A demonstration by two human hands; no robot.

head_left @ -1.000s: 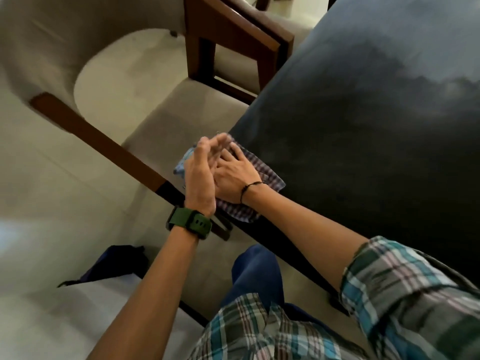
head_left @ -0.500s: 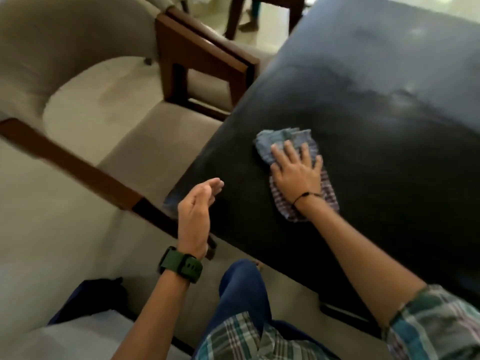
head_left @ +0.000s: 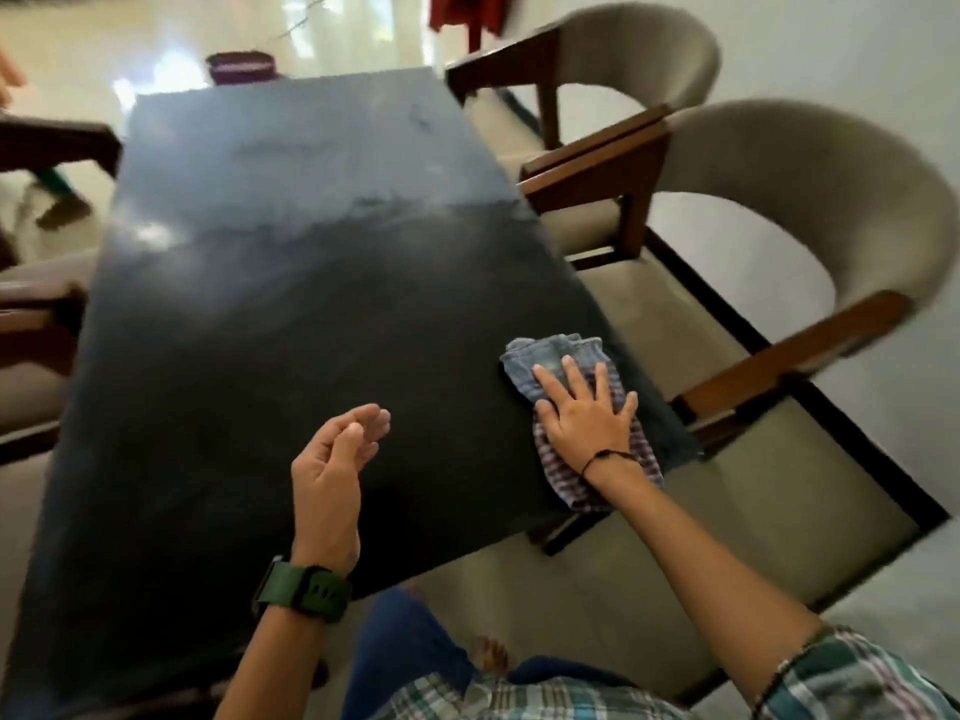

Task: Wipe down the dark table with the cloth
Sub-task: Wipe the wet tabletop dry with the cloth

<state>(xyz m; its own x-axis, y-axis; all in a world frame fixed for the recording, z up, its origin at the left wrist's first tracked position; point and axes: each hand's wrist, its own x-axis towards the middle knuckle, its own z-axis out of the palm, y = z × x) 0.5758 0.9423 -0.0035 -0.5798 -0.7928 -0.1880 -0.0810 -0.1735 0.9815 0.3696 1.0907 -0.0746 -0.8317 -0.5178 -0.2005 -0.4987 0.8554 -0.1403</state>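
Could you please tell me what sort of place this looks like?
Probably a home dining area: a long dark table with upholstered, wood-armed chairs along its side, on a pale glossy floor. The right hand presses a cloth flat on it.

the person wore a green watch (head_left: 306, 589), a thin black wrist string (head_left: 605, 456), a checked shirt (head_left: 852, 678) and blue trousers (head_left: 405, 652).

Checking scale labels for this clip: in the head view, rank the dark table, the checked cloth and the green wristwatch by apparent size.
Largest to smallest:
1. dark table, filling most of the frame
2. checked cloth, partly covered by the right hand
3. green wristwatch, though it is nearer the camera than the cloth
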